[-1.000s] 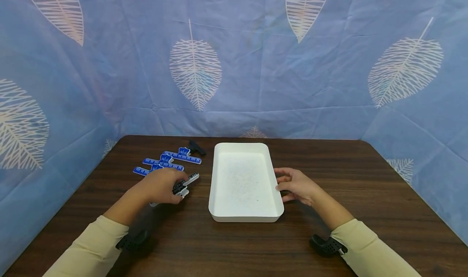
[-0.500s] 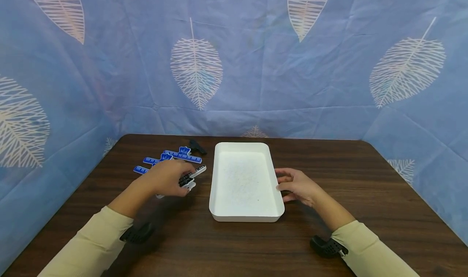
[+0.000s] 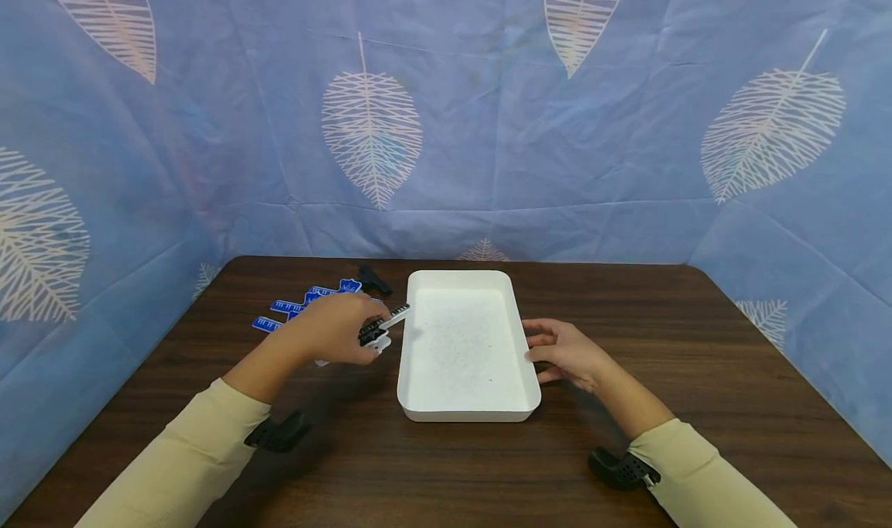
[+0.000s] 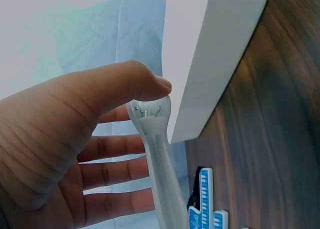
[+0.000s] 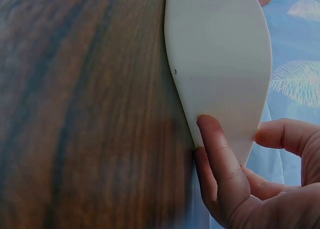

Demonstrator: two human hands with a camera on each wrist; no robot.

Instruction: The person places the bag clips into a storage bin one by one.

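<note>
My left hand pinches a white clip with a black piano-key print, just left of the white tray. In the left wrist view, thumb and fingers hold the clip's white handle, where a small metal spring shows. The clip's far end overlaps the tray's left rim in the head view; contact is unclear. My right hand rests against the tray's right side. The right wrist view has its extended fingers touching the outer wall and another fingertip at the rim.
Several blue clips with key patterns lie on the wooden table behind the left hand, partly hidden by it. A black clip lies beyond them, near the tray's far left corner. A blue leaf-print cloth stands behind the table.
My left hand has moved right and slightly away from me with the white clip, up to the tray's left rim. It now covers more of the blue clips. My right hand stays put.
</note>
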